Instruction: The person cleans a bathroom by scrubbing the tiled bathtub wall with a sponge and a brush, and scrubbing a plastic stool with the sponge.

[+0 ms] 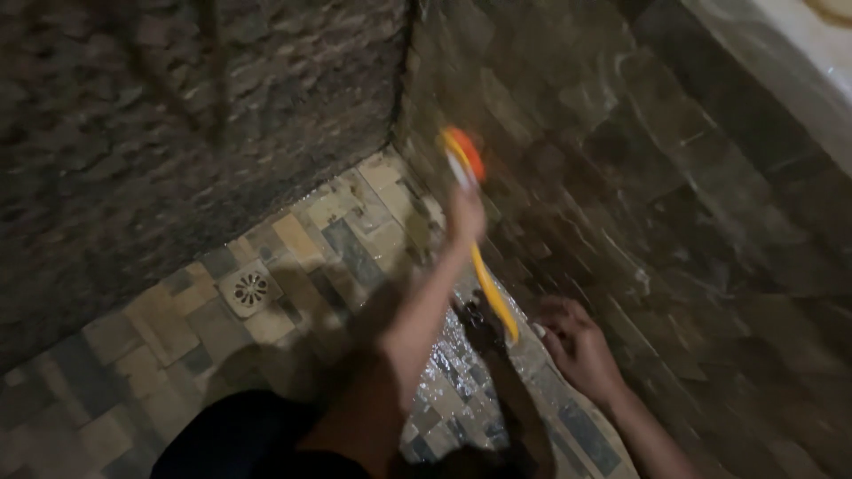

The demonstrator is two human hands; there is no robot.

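Note:
My left hand (465, 215) is stretched out toward the corner of a tiled shower, gripping a long-handled brush (484, 270) with a yellow handle and an orange and white head (464, 156). The brush head rests against the dark stone-tile wall (621, 160) on the right. My right hand (577, 341) is lower down, fingers spread against that wall near the floor, holding nothing. The frame is dim and blurred.
A square floor drain (249, 289) sits in the wet mosaic floor (337, 239) at left. A rough dark stone wall (177, 115) closes the left side. A pale ledge (799, 62) runs along the top right. My dark-clothed knee (240, 439) is at bottom.

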